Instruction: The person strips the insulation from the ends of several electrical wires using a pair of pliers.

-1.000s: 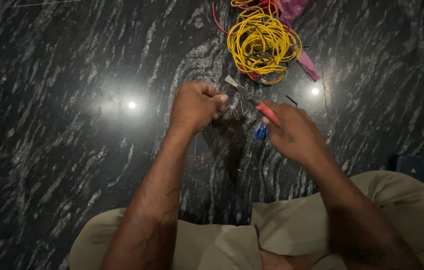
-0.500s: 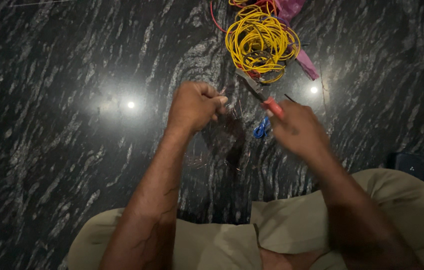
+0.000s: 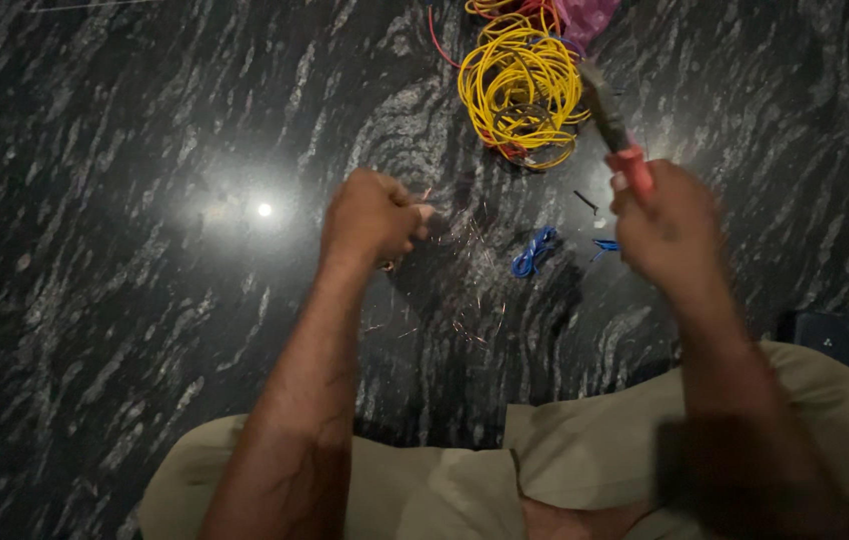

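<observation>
From the head camera, the left hand [image 3: 370, 218] is clenched over the dark marbled floor [image 3: 125, 300], pinching something thin — too small to tell what. The right hand [image 3: 670, 235] grips red-handled pliers [image 3: 613, 135], tips pointing up toward a coil of yellow wire [image 3: 523, 85]. Blue wire scraps [image 3: 535, 252] lie on the floor between the hands — nearer the right one.
</observation>
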